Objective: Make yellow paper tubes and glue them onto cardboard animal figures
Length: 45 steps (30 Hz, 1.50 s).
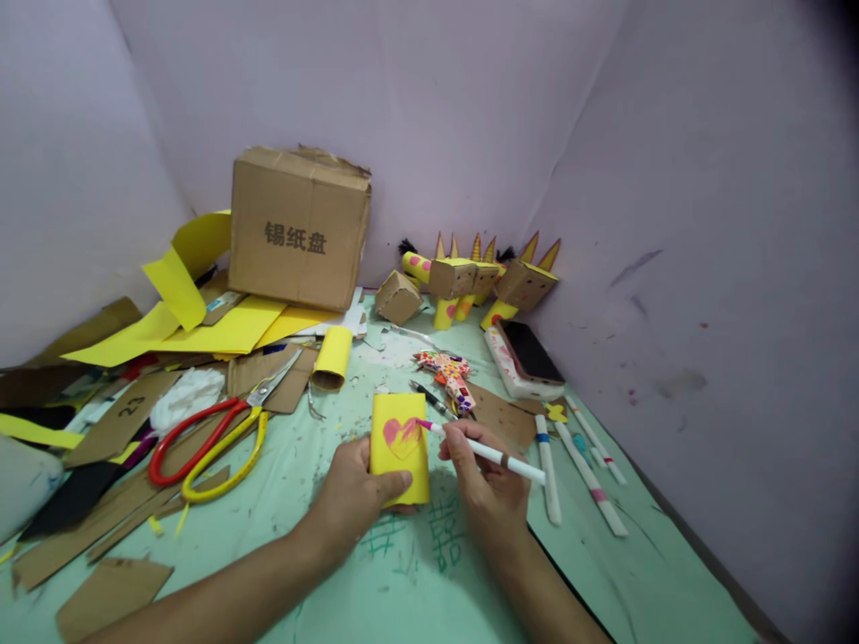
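Observation:
My left hand (pixel 359 487) grips a yellow paper-covered tube (pixel 407 461) by its lower left side, thumb across the front. A heart (pixel 401 436) is drawn on the tube's face; its upper part is coloured pink and its lower part is still yellow inside the outline. In my right hand (pixel 487 483) is a white felt-tip pen (pixel 500 456) with a pink-purple tip, which meets the heart's upper right edge. The fingers pinch the pen near its tip end. Behind the tube lie a dark pen (pixel 435 401) and a colourfully patterned glue gun (pixel 448 371).
Large red-and-yellow-handled scissors (pixel 221 438) lie at left among cardboard scraps (pixel 124 590) and yellow sheets (pixel 234 326). A cardboard box (pixel 300 233) stands behind. Several cardboard-headed figures (pixel 527 284) are by the back wall. At right are a phone (pixel 533 351) and several markers (pixel 591 478).

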### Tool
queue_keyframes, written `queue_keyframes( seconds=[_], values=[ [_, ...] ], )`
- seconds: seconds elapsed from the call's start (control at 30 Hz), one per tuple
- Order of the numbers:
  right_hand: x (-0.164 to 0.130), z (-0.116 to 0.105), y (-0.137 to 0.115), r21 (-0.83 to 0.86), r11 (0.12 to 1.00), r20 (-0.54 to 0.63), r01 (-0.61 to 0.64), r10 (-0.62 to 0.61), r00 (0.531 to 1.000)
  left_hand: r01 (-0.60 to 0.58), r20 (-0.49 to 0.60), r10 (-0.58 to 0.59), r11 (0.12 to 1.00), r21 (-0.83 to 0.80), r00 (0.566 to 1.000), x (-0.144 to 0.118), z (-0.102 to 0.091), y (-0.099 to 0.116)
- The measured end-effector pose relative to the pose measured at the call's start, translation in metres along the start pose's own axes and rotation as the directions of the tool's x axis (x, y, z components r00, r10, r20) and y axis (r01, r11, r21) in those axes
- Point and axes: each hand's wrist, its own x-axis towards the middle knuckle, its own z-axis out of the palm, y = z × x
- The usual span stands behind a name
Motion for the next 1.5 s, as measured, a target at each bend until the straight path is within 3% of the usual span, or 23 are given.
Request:
queue_keyframes(
  seconds=[0.7,0.93,1.5],
  values=[
    [-0.0009,-0.0006,-0.0005,0.013,1.0,-0.026,-0.01,0.011,1.0,-0.002,-0.017,0.002,1.0,-0.009,1.0,0.0,0.0011,0.0008],
    [-0.0006,-0.0036,0.0027,-0.006,1.0,0.042,0.026,-0.025,0.999,-0.008,-0.014,0.008,1.0,-0.024,1.0,0.0004,0.0005,0.0003],
    [-0.0012,-0.0041,-0.0031,-0.062,0.998,0.047,0.004,-0.001,0.999,-0.01,-0.01,0.01,1.0,-0.024,1.0,-0.0006,0.0012,0.0006]
  ],
)
